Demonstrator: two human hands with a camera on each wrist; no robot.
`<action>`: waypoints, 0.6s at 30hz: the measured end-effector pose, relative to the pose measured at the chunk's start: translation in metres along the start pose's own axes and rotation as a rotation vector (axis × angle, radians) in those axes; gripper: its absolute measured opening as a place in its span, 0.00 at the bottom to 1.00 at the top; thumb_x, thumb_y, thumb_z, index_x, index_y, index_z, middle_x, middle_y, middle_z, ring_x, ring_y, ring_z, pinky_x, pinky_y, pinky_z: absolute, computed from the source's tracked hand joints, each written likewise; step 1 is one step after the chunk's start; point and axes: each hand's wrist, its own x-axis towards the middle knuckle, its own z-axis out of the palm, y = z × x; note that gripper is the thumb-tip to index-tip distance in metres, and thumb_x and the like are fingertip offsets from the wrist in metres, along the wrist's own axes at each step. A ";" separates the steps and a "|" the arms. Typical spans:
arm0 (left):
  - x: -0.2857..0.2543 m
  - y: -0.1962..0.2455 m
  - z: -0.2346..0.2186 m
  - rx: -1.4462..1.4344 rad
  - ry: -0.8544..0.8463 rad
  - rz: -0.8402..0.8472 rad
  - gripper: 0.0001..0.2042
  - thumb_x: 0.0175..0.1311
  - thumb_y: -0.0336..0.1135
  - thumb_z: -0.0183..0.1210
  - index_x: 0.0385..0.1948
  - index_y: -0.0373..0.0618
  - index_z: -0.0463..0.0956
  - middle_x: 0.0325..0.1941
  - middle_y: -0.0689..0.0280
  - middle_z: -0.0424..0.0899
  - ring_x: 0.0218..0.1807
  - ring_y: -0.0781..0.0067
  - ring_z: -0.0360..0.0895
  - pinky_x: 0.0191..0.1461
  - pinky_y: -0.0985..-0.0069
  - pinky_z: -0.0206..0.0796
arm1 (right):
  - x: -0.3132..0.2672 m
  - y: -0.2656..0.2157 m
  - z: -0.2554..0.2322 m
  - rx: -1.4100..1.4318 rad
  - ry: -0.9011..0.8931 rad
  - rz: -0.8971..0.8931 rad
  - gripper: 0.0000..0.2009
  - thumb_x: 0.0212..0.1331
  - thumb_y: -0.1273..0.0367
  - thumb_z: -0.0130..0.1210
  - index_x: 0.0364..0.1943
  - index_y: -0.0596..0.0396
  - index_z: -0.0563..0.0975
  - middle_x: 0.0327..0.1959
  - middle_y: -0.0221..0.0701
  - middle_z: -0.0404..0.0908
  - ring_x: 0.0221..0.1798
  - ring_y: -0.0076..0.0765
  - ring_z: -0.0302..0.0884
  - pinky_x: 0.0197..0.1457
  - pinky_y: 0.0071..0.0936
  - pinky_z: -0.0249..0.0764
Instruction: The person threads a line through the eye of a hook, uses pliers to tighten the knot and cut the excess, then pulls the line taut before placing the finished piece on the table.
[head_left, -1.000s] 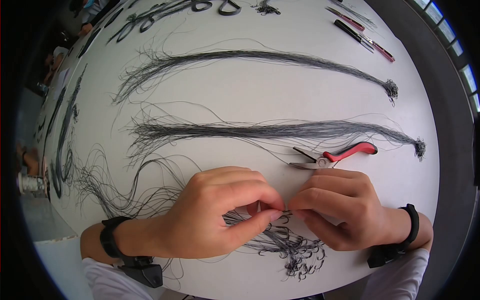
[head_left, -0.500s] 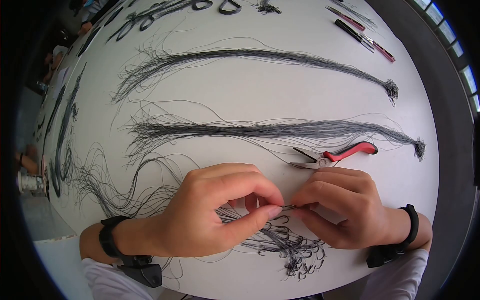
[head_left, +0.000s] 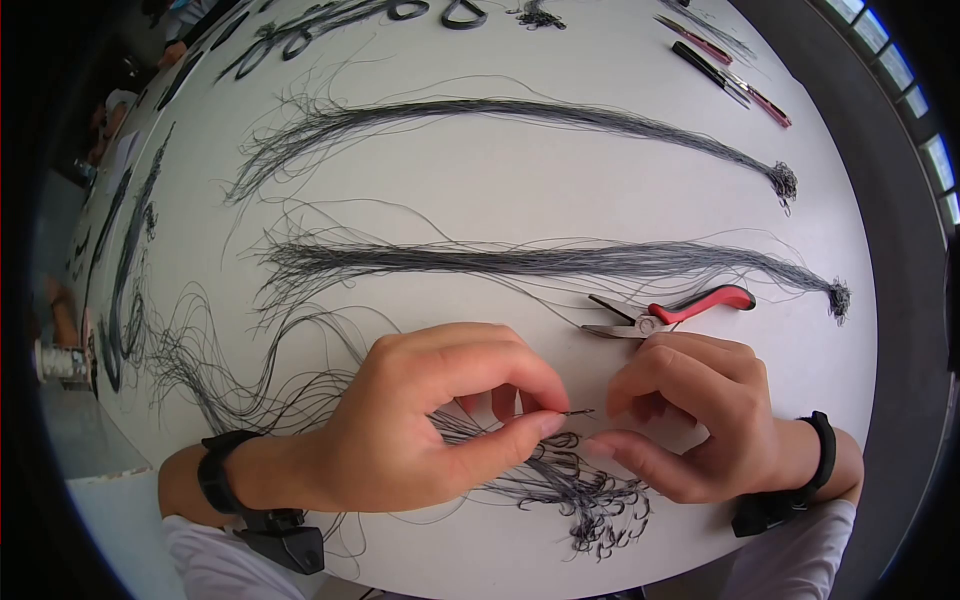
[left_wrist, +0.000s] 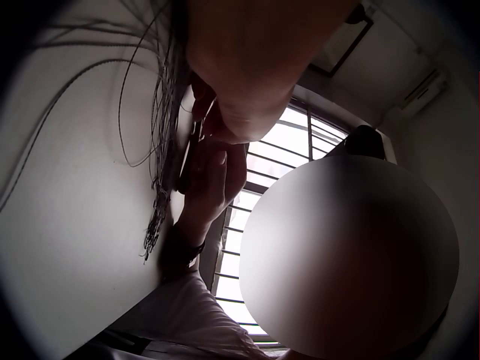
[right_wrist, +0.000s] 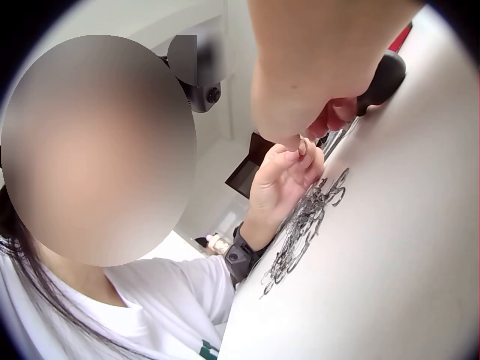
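Dark piece (head_left: 580, 412), pinched in left hand (head_left: 430, 420); work apparently partway.
Nearest: hooked bundle (head_left: 600, 505), loose, strands spread, seemingly left to order. Above it: left hand, narrow grip; right hand (head_left: 700, 410), thumb and fingers parted, nothing seen held, withdrawn from the dark piece it met at its fingertips half a second earlier. Beyond: pliers (head_left: 648, 325), jaws apart; then middle bundle (head_left: 500, 262) and far bundle (head_left: 480, 106), both gathered lengthwise on the tabletop (head_left: 560, 195), seemingly done.
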 end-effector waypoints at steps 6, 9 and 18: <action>0.001 -0.002 0.002 0.030 -0.019 0.101 0.07 0.48 0.21 0.60 0.30 0.41 0.78 0.29 0.67 0.80 0.31 0.78 0.76 0.30 0.83 0.65 | 0.001 0.011 0.006 -0.087 0.030 -0.207 0.08 0.41 0.78 0.62 0.27 0.59 0.75 0.19 0.30 0.71 0.18 0.34 0.68 0.20 0.27 0.63; 0.000 0.001 0.001 0.029 -0.009 0.045 0.07 0.49 0.21 0.60 0.30 0.41 0.78 0.29 0.66 0.80 0.31 0.78 0.76 0.30 0.83 0.66 | 0.000 0.010 0.005 -0.048 0.034 -0.182 0.07 0.41 0.78 0.61 0.26 0.59 0.75 0.18 0.30 0.71 0.18 0.34 0.67 0.20 0.27 0.63; 0.001 0.000 0.003 0.007 -0.003 0.039 0.06 0.49 0.20 0.60 0.29 0.39 0.78 0.28 0.66 0.80 0.31 0.77 0.77 0.31 0.82 0.69 | 0.000 0.009 0.002 -0.064 -0.017 -0.183 0.06 0.40 0.79 0.59 0.25 0.58 0.75 0.17 0.29 0.68 0.17 0.34 0.65 0.19 0.28 0.61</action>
